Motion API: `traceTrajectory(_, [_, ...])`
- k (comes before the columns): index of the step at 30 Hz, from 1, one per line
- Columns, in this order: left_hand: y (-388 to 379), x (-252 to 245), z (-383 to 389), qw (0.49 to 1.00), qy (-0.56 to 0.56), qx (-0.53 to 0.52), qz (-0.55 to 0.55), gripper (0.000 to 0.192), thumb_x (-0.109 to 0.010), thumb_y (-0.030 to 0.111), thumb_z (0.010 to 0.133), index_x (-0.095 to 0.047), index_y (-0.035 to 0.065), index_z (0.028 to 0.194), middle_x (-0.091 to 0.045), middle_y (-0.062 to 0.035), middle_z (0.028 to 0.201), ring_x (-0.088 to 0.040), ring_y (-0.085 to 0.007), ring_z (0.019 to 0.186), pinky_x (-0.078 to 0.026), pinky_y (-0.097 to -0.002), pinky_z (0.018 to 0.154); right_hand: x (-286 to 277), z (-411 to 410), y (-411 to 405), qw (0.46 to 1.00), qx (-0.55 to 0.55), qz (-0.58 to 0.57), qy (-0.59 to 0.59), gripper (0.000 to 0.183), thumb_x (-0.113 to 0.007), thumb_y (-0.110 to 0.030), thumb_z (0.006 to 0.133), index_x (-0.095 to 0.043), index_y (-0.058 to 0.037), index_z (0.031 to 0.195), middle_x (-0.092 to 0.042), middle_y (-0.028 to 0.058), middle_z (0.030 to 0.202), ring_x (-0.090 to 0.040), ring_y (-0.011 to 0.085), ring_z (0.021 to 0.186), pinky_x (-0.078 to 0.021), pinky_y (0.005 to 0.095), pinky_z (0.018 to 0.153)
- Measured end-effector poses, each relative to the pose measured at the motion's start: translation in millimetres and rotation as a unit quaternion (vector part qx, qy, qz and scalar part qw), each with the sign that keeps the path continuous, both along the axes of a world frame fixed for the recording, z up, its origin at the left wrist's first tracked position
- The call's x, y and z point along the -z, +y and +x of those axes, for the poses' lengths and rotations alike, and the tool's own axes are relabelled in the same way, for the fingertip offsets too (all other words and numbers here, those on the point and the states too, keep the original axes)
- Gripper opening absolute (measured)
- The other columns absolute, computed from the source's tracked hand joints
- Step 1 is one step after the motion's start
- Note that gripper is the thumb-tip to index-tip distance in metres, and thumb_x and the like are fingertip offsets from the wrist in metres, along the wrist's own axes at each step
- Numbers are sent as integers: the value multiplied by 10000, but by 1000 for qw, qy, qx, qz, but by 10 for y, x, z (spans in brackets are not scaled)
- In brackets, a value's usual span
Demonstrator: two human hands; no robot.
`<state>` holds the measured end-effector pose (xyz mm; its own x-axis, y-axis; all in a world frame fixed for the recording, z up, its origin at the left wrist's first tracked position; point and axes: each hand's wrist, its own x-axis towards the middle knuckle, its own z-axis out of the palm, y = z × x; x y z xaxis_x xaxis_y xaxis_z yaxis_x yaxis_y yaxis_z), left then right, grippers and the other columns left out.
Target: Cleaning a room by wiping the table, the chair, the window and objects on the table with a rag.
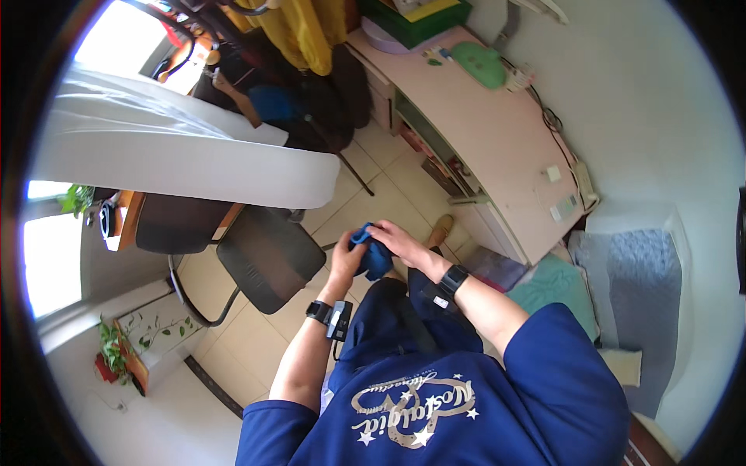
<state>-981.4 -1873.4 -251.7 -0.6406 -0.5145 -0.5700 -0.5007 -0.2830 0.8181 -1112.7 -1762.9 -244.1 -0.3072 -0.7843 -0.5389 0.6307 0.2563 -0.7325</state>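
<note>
A crumpled piece of blue fabric [376,260] hangs between my two hands, above my lap. My left hand [348,256] grips its edge from the left, thumb and fingers closed on the cloth. On the other side my right hand [397,240] pinches the top edge of the same fabric, close to the left hand's fingertips. The cloth is bunched and darker in its lower folds; what kind of item it is, I cannot tell. Black bands sit on both wrists, and a small device is fixed beside the left one.
A black chair [271,259] stands at the left, below a white curtain [192,157]. At the upper right is a pink desk [466,122] with a green pad [479,64] and cables. Folded teal bedding [553,291] lies at the right. A potted plant [113,352] is at lower left.
</note>
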Motion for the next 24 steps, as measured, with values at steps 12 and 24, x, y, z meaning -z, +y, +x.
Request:
traceTrajectory(12, [566, 57, -665, 967, -66, 130, 210, 485, -579, 258, 966, -454, 25, 1372, -507, -110, 1316, -547, -212, 1152, -465, -363, 966, 916, -416, 1698, 874, 466, 139, -7, 314, -574, -116, 876, -577, -17, 1174, -633, 58, 979, -601, 140, 828, -502, 290, 726])
traceTrajectory(24, [569, 176, -804, 956, -143, 141, 213, 381, -503, 182, 981, -498, 14, 1323, -605, -107, 1182, -605, -180, 1048, -480, -307, 935, 1487, -1022, 1382, 721, 632, 276, 64, 344, -562, -281, 939, -602, 36, 1070, -674, 152, 945, -669, 296, 860, -540, 402, 756])
